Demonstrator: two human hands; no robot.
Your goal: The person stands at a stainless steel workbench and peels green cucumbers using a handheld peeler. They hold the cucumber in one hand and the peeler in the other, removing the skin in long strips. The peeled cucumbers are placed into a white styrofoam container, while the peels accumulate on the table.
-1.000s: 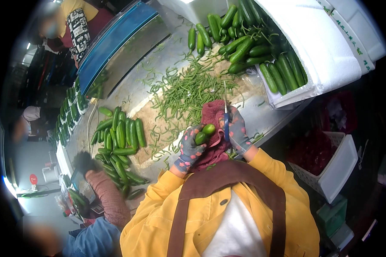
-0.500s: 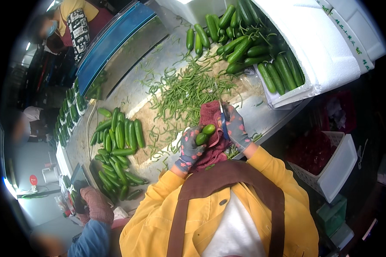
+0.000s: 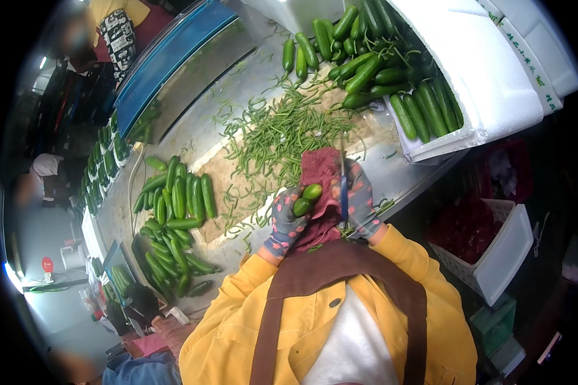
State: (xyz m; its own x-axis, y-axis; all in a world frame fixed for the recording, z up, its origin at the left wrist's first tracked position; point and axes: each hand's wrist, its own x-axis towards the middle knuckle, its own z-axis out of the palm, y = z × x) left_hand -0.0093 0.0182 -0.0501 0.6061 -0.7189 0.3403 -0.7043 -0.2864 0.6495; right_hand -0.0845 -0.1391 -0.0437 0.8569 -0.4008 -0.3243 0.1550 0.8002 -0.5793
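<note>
My left hand (image 3: pixel 287 219), in a grey glove with pink spots, is closed round two cucumbers (image 3: pixel 307 200); their rounded ends point away from me. In my right hand (image 3: pixel 362 204), gloved alike, is a narrow blue-handled blade (image 3: pixel 344 192), pointing up and away from me. Its exact kind is hard to make out. Between the hands lies a maroon cloth (image 3: pixel 319 168), partly beneath the held cucumbers. Just beyond it spreads a heap of thin green stem pieces (image 3: pixel 273 138).
Cucumbers (image 3: pixel 181 196) lie piled on the metal table at left. More fill a white foam box (image 3: pixel 494 83), tipped toward the table at far right. A white crate (image 3: pixel 494 256) with dark red contents stands low at right. A co-worker's dark glove (image 3: pixel 142 301) is at lower left.
The blade in my right hand has swung more upright, slightly away from the cucumbers. My left hand stays nearly still. The co-worker's arm at lower left has drawn down, showing a dark glove.
</note>
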